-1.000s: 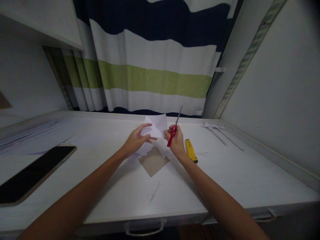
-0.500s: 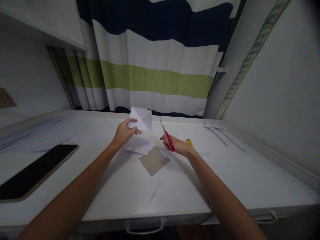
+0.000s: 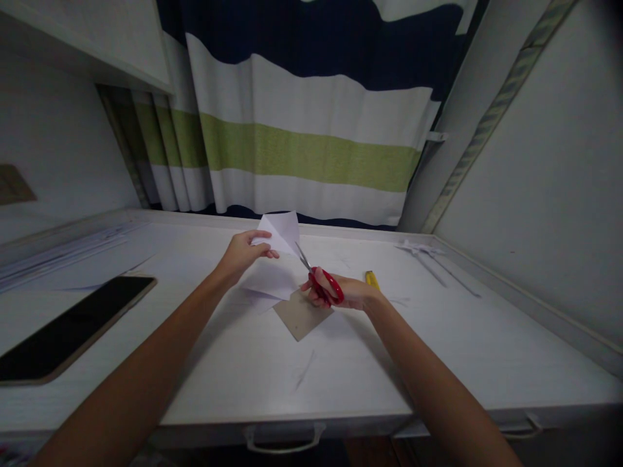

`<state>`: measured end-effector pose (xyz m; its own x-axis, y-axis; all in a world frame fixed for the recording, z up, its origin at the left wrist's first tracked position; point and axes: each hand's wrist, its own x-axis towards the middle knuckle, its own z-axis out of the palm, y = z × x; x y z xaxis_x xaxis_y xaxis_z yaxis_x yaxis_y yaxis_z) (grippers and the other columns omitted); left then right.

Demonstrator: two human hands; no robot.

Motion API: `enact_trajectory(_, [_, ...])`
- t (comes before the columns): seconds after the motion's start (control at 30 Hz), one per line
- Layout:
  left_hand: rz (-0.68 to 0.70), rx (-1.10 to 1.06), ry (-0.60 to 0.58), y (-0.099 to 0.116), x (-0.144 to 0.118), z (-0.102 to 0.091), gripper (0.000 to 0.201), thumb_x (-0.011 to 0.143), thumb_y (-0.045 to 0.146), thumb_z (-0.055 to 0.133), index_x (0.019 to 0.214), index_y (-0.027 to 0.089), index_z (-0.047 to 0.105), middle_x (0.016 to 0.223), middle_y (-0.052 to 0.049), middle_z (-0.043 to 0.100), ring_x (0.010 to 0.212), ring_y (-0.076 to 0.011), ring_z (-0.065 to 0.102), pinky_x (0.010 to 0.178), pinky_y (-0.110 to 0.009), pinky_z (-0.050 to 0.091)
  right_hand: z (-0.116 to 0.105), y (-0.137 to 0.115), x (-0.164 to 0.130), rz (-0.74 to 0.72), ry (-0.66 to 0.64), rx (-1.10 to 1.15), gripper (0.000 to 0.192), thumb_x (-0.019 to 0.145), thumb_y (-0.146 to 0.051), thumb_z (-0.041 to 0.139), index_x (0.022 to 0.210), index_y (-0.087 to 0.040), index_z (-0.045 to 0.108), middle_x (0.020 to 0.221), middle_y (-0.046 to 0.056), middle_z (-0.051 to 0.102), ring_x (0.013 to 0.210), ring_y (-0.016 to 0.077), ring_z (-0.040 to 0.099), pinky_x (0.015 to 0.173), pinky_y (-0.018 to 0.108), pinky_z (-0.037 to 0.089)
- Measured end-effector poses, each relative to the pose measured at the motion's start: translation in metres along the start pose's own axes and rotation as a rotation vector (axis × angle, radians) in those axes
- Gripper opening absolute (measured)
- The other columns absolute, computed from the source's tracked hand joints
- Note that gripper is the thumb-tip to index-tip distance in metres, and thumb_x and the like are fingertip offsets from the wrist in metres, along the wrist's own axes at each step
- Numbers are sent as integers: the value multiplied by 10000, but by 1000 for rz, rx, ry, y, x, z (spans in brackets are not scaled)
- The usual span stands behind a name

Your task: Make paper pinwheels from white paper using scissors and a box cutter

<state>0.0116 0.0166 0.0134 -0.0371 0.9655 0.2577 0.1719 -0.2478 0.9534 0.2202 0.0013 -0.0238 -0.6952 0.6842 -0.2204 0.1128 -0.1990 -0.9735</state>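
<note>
**Scissors at the edge of a folded paper held above the tabletop**

The left hand (image 3: 241, 254) was closed in a pinch on a folded white paper (image 3: 280, 231), thumb and fingers gripping its lower left corner. The paper stood raised off the tabletop (image 3: 399, 350), toward the middle of the far edge, its creased faces fanning up and to the right of that hand.

The right hand (image 3: 341, 292) was wrapped through the red handles of a pair of scissors (image 3: 318, 275), holding them with the blades pointing up and to the left. The blade tips lay at the lower right edge of the folded paper, touching it or just short of it; the frame was too dim to tell which. The blades looked only narrowly apart. The paper thus sat just beyond and to the left of the right hand, and directly right of the left hand.

Below the two hands, another white sheet (image 3: 267, 282) lay flat on the tabletop, partly over a brown cardboard square (image 3: 302, 316) that sat just under the right hand. A yellow utility knife (image 3: 372, 279) lay just behind the right wrist, mostly hidden by it. A dark phone (image 3: 73, 327) rested near the left edge of the tabletop, well apart from the hands. Thin white paper strips (image 3: 428, 256) lay near the far right corner. A striped curtain (image 3: 311, 143) hung behind the far edge.
</note>
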Motion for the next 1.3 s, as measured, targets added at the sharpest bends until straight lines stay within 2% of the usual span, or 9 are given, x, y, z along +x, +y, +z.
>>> enact_trajectory(0.3, [-57, -94, 0, 0, -3, 5, 364, 574, 142, 603, 927, 78, 541, 587, -40, 621, 632, -177, 615, 659, -282, 470, 3, -5, -4, 43, -1, 75, 560, 706, -607, 384, 871, -87, 510, 607, -3, 436, 509, 59, 407, 422, 177, 311])
enact_trajectory(0.5, [-56, -155, 24, 0, -2, 5, 291, 610, 118, 572, 894, 73, 529, 631, -47, 609, 630, -173, 621, 704, -305, 467, 4, -7, -5, 64, -3, 99, 546, 715, -595, 387, 870, -86, 507, 586, -4, 435, 499, 61, 399, 415, 181, 298])
enact_trajectory(0.97, [-70, -89, 19, 3, -6, 8, 336, 577, 127, 591, 906, 75, 547, 607, -28, 597, 619, -168, 610, 641, -268, 469, 6, -8, -5, 66, -16, 104, 551, 729, -596, 359, 869, -84, 505, 599, 1, 430, 510, 61, 404, 429, 183, 301])
enact_trajectory(1.13, [-65, -99, 2, 4, -6, 8, 344, 586, 122, 581, 923, 67, 540, 604, -27, 603, 608, -140, 604, 659, -238, 455, 4, -7, -4, 58, -13, 100, 556, 737, -591, 352, 885, -77, 503, 605, -1, 426, 506, 58, 411, 424, 178, 307])
enact_trajectory(1.3, [-60, -130, -3, 3, -5, 8, 354, 580, 129, 580, 924, 60, 533, 593, -29, 602, 612, -154, 606, 666, -264, 456, 3, -5, -3, 60, -26, 96, 571, 727, -602, 357, 894, -78, 509, 610, 0, 430, 511, 58, 413, 429, 175, 323])
